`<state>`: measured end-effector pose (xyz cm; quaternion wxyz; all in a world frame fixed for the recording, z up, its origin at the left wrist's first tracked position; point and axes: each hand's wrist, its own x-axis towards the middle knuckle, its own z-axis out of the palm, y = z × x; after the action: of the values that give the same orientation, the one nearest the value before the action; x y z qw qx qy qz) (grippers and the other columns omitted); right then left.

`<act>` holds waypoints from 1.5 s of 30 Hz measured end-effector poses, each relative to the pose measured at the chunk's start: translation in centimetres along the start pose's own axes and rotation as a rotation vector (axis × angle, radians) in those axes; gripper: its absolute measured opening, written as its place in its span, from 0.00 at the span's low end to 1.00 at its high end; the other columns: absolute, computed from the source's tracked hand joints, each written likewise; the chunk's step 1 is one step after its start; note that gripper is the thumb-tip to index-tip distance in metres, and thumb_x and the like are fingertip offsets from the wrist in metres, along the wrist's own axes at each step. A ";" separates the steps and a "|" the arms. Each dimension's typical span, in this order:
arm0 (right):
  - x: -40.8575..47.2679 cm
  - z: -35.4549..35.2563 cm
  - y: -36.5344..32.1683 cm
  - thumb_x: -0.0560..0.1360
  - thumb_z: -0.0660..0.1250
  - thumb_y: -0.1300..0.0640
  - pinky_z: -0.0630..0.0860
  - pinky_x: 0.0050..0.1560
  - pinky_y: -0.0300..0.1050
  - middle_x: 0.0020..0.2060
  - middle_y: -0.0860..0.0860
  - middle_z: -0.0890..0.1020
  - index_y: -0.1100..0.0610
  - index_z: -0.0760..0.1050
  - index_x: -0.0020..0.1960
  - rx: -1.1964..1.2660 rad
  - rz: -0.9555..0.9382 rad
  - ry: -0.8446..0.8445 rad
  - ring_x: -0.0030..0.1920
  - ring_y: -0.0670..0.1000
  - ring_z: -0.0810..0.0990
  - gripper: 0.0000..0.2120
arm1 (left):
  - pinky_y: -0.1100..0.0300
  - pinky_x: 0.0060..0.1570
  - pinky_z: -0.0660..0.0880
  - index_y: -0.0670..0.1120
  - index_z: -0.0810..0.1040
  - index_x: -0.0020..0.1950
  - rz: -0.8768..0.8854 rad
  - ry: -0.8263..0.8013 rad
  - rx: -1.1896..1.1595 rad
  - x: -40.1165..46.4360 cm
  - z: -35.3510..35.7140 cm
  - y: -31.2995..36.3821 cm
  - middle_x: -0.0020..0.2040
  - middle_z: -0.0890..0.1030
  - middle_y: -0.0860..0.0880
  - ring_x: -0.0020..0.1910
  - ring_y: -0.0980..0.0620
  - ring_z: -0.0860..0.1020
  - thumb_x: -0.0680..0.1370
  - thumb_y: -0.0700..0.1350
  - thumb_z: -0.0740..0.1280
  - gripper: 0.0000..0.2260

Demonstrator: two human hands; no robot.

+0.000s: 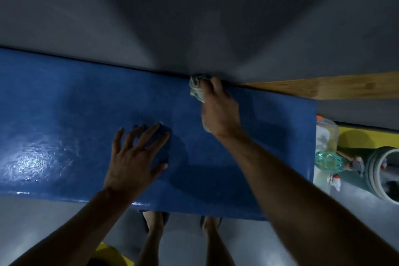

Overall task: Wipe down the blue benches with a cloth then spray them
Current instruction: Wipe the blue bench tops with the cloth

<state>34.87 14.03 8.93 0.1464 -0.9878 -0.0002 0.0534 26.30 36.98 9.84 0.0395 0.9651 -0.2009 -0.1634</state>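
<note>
Right hand (pixel 220 112) grips a crumpled pale cloth (pixel 196 89) at the glossy blue tabletop's (pixel 64 114) far wall edge, while the left hand (pixel 133 157) presses spread flat mid-surface.

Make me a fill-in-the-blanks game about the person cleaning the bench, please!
1. The bench being wiped is the colour ____.
2. The cloth is held in the person's ____ hand.
3. The left hand rests flat on the bench with its fingers spread ____.
4. The right hand pushes the cloth along the bench's far edge, where it meets the grey ____.

Missing words: blue; right; open; wall
</note>
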 end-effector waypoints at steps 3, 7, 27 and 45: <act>-0.9 -2.0 7.1 0.73 0.64 0.64 0.74 0.40 0.51 0.63 0.54 0.69 0.53 0.69 0.67 -0.120 0.051 -0.066 0.52 0.62 0.77 0.23 | 0.35 0.70 0.58 0.56 0.69 0.73 0.000 0.037 -0.037 0.0 0.0 -0.2 0.74 0.69 0.51 0.69 0.41 0.69 0.71 0.62 0.69 0.32; -3.6 -3.9 12.2 0.73 0.63 0.64 0.65 0.38 0.51 0.62 0.59 0.69 0.57 0.69 0.63 -0.159 0.441 0.078 0.42 0.67 0.76 0.19 | 0.34 0.69 0.60 0.55 0.69 0.73 -0.011 0.020 -0.069 0.3 -0.1 0.1 0.74 0.70 0.50 0.69 0.40 0.69 0.68 0.59 0.75 0.35; -5.1 -2.4 8.9 0.76 0.60 0.60 0.72 0.42 0.57 0.61 0.60 0.70 0.58 0.67 0.64 -0.095 0.705 0.162 0.45 0.68 0.77 0.16 | 0.36 0.70 0.60 0.57 0.69 0.72 0.016 -0.011 -0.090 1.0 0.0 -0.7 0.73 0.70 0.52 0.68 0.41 0.66 0.68 0.64 0.72 0.34; -12.4 -2.0 10.1 0.77 0.60 0.58 0.74 0.40 0.56 0.58 0.56 0.69 0.53 0.65 0.69 -0.059 0.639 0.172 0.43 0.66 0.77 0.20 | 0.36 0.67 0.63 0.54 0.72 0.70 0.044 0.040 -0.056 0.9 0.2 -0.6 0.72 0.71 0.49 0.65 0.41 0.64 0.67 0.62 0.74 0.34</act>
<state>22.61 3.62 9.20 0.0932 -0.9425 0.3207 0.0129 27.26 37.19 9.27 0.0741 0.9620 -0.2167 -0.1487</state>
